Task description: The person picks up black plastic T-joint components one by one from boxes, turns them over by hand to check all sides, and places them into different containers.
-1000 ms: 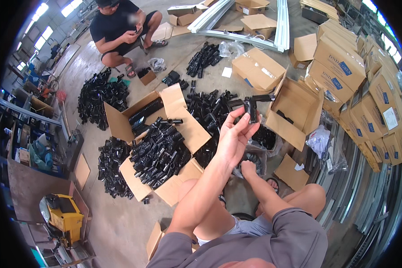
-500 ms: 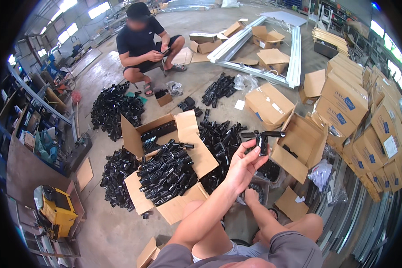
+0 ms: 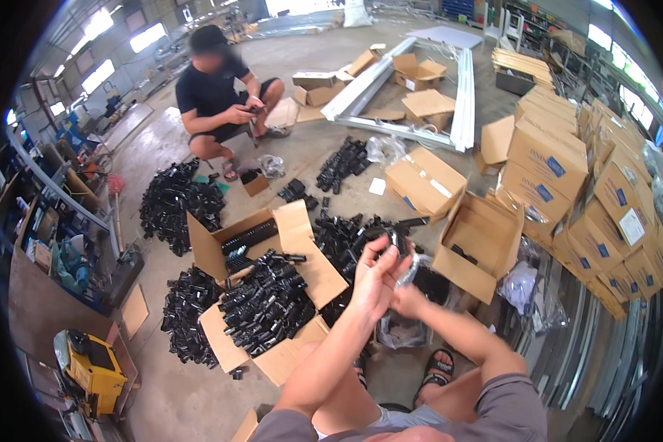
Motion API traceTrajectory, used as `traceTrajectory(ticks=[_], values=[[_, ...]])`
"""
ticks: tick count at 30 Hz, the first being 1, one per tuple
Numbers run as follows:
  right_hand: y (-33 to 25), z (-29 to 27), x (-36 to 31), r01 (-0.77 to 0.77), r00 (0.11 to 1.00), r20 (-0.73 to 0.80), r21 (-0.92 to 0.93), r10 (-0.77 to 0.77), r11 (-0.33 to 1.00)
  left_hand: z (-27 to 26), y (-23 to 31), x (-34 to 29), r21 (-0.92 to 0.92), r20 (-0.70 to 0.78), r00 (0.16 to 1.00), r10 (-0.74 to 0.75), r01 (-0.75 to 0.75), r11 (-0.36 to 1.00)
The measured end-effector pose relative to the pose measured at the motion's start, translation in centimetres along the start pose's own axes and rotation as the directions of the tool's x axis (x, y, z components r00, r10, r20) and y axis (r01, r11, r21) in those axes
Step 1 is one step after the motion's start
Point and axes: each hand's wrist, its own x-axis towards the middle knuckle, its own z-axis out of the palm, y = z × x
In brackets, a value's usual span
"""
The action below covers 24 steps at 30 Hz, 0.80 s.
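Note:
In front of me my left hand [image 3: 376, 276] grips a black T-shaped part [image 3: 396, 240], partly hidden by my fingers. My right hand [image 3: 409, 300] has come close below it, its fingers curled and smeared by motion; anything pinched in them is hidden. A shiny greyish piece [image 3: 409, 271] shows between the two hands, too blurred to name. Under my right hand stands a container lined with clear plastic [image 3: 404, 335]. Left of my hands, a heap of black parts [image 3: 265, 302] lies over an open carton [image 3: 324, 274], and another pile of black parts [image 3: 346, 239] lies behind my left hand.
An open carton [image 3: 479, 239] stands to my right, before stacked cartons [image 3: 549, 158] and long metal profiles [image 3: 597, 361]. Further black heaps [image 3: 180, 206] lie at left. Across from me a seated person [image 3: 217, 96] handles a small dark thing. A yellow machine [image 3: 92, 368] stands lower left.
My right hand has risen from the plastic-lined container to my left hand. The left hand has moved slightly left and down, turning the black part. The whole view has shifted somewhat.

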Motion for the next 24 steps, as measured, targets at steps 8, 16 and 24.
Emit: traceTrajectory(ticks=[8,16,24], values=[[-18.0,-22.1,-2.0,0.15,0.852,-0.429,0.751,0.302,0.643,0.7,-1.4,-0.6,0.059,0.011,0.986,0.165,-0.165,0.985],[-18.4,-20.4,-3.5,0.303,0.746,-0.61,0.668,0.267,0.68,2.5,-3.6,-1.5,0.118,0.089,0.984,0.157,-0.167,0.979],[-17.9,-19.1,-3.6,0.396,0.694,-0.664,0.675,0.279,0.622,2.3,-4.0,-1.5,0.158,0.133,0.974,0.182,-0.202,0.967]])
